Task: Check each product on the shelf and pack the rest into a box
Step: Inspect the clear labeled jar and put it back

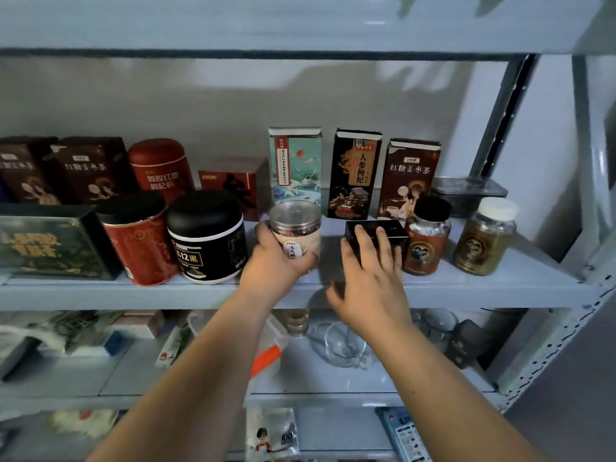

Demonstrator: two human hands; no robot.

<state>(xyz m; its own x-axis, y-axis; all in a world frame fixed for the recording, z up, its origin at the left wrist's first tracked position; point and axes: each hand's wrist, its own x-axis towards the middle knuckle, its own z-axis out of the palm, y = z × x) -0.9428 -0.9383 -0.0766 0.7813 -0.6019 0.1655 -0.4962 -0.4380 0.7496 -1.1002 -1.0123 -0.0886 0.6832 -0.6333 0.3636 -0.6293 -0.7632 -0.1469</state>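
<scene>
My left hand [276,260] grips a clear round jar with a pale label [295,228] at the middle of the grey shelf [466,288]. Just to its right, my right hand [370,271] lies on a small black box [386,230], fingers stretched over its top. Jars with a black lid [426,240] and a white lid [485,236] stand to the right. A black-lidded tub [206,236] and a red can [138,238] stand to the left. Tall tea cartons [355,173] line the back.
A dark tin [50,241] sits at the shelf's left end and a grey tin [468,191] at the back right. The shelf below carries glass cups [343,341], packets and small boxes. A metal upright [500,115] frames the right side.
</scene>
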